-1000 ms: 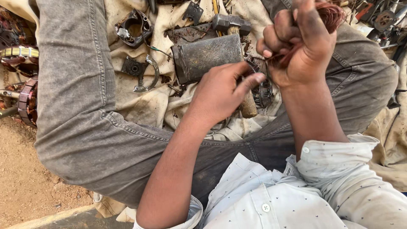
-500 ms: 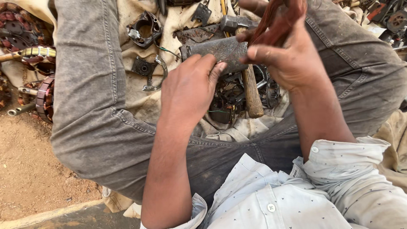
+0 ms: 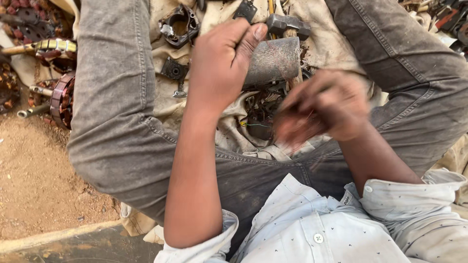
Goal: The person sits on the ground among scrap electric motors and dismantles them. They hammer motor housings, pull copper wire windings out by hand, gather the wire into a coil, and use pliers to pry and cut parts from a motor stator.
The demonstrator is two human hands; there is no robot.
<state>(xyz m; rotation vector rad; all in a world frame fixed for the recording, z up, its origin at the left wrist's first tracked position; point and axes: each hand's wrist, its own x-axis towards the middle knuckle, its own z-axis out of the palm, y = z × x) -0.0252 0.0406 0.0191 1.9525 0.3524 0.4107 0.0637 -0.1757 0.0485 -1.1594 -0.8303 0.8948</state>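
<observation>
The left hand (image 3: 222, 63) curls its fingers around a grey metal block (image 3: 273, 61), thumb pressed on its top edge, above the cloth (image 3: 336, 44) between the person's knees. The block's long axis runs left to right. The right hand (image 3: 326, 109) is blurred; fingers look loosely bent, and its hold cannot be told.

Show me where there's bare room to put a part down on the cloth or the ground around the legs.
Barest is the sandy ground, bordered by the left leg, the motor windings and the kerb edge. A smaller patch of cloth lies between the hammer head and the right leg. Crowded: between the left hand and the blurred right hand.
</observation>
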